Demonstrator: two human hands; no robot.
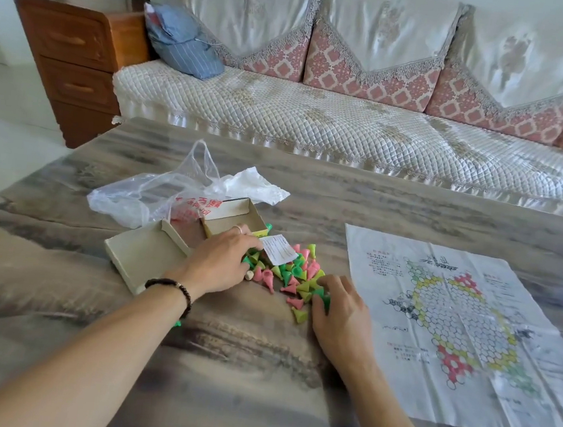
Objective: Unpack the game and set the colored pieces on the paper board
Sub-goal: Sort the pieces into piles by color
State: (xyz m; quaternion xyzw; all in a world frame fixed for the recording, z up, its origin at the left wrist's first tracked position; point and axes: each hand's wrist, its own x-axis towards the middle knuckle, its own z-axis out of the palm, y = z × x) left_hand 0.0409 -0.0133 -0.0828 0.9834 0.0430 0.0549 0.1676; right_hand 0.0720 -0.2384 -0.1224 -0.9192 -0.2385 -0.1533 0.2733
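Left hand (221, 262) grip pinching paper slip (278, 254), right hand (339, 308) grip curled on green pieces (321, 294) — both clamped

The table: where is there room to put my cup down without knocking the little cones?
Bare table runs along the far side, between the sofa and the paper board. The near edge, below both arms, is bare too. It is crowded in the middle: the pile of cones, the box halves, the plastic bag and both hands.
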